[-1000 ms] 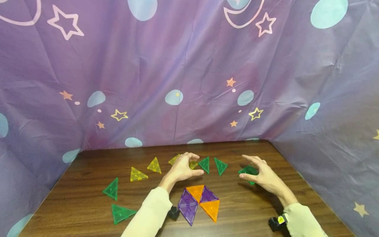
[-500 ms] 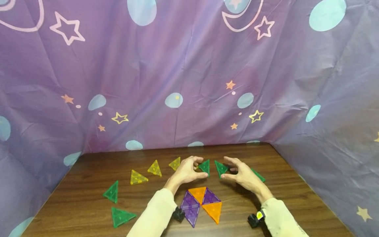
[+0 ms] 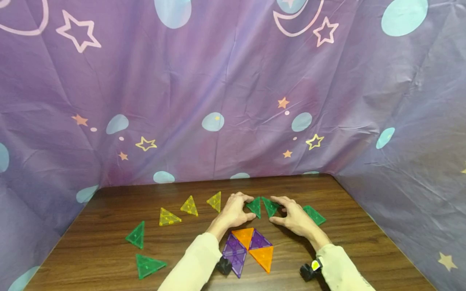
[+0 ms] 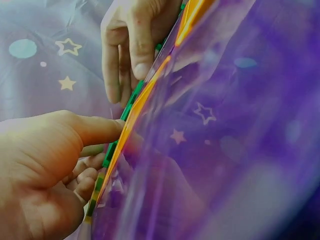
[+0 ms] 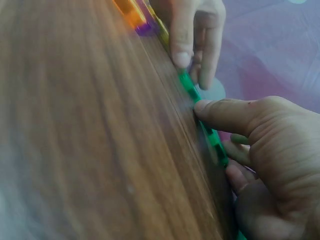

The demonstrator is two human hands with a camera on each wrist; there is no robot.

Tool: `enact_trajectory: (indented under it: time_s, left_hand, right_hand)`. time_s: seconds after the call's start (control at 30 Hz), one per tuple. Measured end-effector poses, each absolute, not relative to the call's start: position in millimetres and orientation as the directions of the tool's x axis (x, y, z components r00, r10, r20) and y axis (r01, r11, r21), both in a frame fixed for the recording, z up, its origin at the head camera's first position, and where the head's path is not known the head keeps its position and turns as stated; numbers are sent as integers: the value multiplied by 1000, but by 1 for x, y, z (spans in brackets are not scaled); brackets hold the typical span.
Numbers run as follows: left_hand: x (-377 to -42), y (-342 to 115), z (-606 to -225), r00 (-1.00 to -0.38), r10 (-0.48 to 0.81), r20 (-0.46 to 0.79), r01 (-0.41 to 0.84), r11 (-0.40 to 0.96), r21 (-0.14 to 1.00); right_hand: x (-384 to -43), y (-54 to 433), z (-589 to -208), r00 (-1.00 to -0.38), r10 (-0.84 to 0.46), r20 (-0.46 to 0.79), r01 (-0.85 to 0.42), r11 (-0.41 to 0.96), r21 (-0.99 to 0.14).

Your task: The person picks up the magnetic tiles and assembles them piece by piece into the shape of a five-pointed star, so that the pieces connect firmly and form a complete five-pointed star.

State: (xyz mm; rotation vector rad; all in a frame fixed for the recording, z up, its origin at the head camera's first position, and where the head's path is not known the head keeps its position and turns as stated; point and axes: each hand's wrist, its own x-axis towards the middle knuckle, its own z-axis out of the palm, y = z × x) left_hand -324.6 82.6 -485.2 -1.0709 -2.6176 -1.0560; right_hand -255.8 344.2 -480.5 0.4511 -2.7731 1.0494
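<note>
The left hand pinches a green triangle; opposite it, the right hand pinches another green triangle. Both (likely light, stiff) suit edge grips.

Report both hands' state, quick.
Left hand: closed, holding the middle pair's left green triangle between thumb and fingers.
Right hand: closed, holding that pair's right green triangle likewise.

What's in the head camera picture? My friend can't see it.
A left hand and right hand each hold a green triangle on a wooden table. Nearer the camera, orange triangles and purple triangles sit together; yellow triangles lie at left. A starry curtain hangs behind.
</note>
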Motion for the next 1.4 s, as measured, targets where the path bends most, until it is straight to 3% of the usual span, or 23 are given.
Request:
enact_trajectory:
  time_s: [0.77,0.93,1.4]
  left_hand:
    - [-309,86,-473,-780,548,303,604,532,593]
    - [-309,84,-473,-770,520,370,626,506,593]
    - [-296,28,-463,-832,427,354,547,521,655]
  right_hand:
    - [-257,329,-488,-948,-192,254,-309,748,-588]
    - [-257,329,-489,-949,-181,256,-301,756,-581]
    - [-257,331,-490,-949,-184,257,-303,759,-576]
